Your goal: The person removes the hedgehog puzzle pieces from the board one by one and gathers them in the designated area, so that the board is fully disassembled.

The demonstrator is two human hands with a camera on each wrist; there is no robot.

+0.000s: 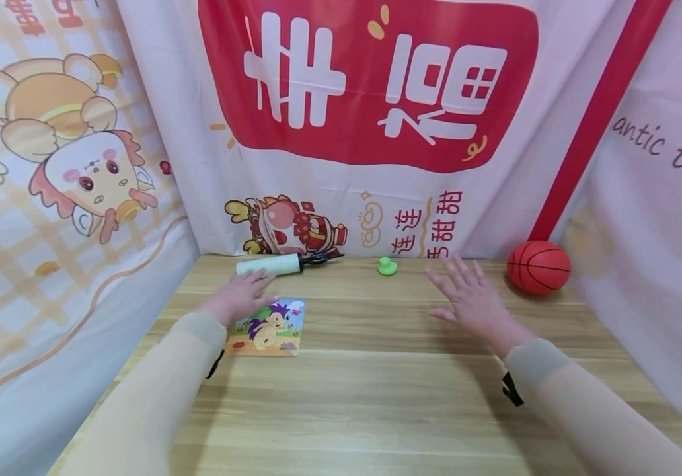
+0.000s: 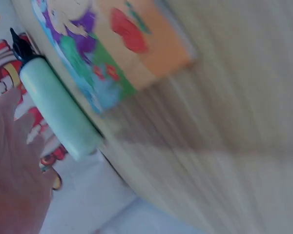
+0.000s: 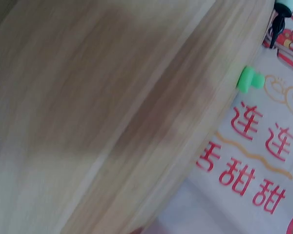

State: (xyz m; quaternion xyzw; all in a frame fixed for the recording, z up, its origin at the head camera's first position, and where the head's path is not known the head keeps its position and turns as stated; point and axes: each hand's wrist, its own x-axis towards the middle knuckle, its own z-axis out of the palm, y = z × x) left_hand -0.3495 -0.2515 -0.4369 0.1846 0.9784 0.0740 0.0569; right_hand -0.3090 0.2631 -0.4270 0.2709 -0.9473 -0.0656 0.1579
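My left hand (image 1: pixel 241 297) hovers with spread fingers over the upper left corner of a picture card (image 1: pixel 272 330) that shows a purple-haired cartoon animal. Just beyond its fingertips lies a pale green cylindrical hand pump (image 1: pixel 269 266) with a black end. In the left wrist view the pump (image 2: pixel 58 107) and the card (image 2: pixel 132 44) both appear beside that hand. My right hand (image 1: pixel 472 301) is held above the wooden table, fingers spread, holding nothing. Between the hands, at the table's back edge, sits a small green rubber duck (image 1: pixel 386 266). The duck (image 3: pixel 249 79) also shows in the right wrist view.
A red ball with black basketball lines (image 1: pixel 538 267) rests at the back right corner of the wooden table (image 1: pixel 365 410). Printed cloth (image 1: pixel 365 86) hangs directly behind the table, and more cloth closes off the left and right sides.
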